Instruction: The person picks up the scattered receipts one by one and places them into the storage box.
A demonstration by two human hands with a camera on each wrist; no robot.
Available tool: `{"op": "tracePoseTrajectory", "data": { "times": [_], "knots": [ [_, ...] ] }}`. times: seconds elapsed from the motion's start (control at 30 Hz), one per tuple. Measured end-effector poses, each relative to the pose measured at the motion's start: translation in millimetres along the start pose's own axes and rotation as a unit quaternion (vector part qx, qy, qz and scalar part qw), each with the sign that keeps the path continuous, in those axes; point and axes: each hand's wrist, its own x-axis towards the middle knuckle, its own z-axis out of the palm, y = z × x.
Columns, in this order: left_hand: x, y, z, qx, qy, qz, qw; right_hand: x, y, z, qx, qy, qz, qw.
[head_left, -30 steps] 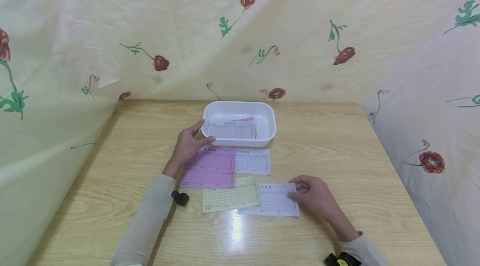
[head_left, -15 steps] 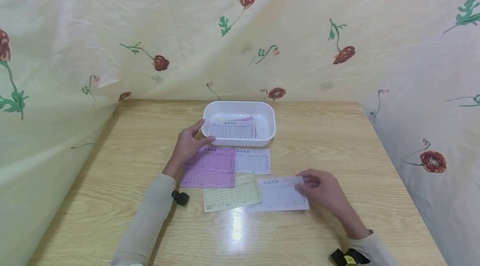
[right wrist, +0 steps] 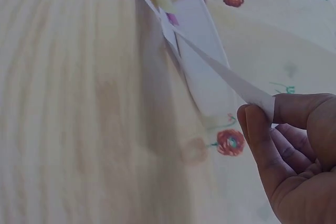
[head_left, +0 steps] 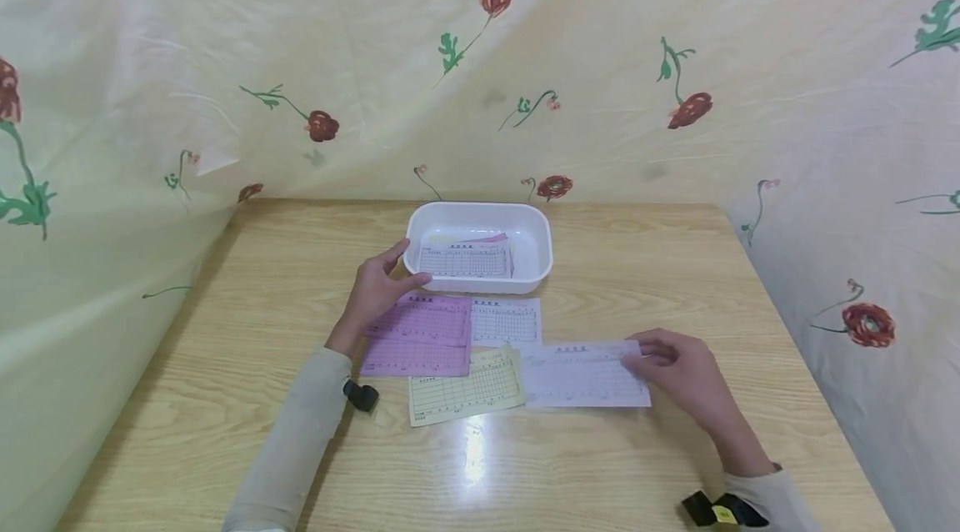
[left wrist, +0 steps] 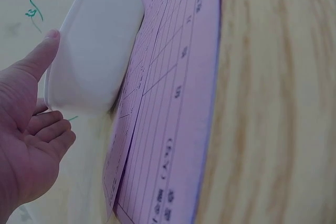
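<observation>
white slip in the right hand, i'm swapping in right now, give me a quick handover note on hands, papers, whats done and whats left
Right hand pinches the white slip by its right edge, lifted at that end.
Left hand rests open against the white tray, over the purple slips.
Done: a few slips already lie in the tray.
Left, likely: the held slip, a yellow slip, a small white slip and the purple ones are on the table, outside the tray.

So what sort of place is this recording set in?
Probably a makeshift tabletop recording corner, not an office: a wooden table walled by flower-printed cloth, with paper forms and a white tray laid out.
</observation>
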Motion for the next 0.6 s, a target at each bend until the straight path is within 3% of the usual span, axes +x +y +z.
{"op": "tracePoseTrajectory", "data": {
  "times": [0.6],
  "knots": [
    [-0.2,1.7,-0.6,0.006,0.000,-0.012,0.9999,10,-10,-27,0.008,0.059,-0.043,0.997]
  ]
}}
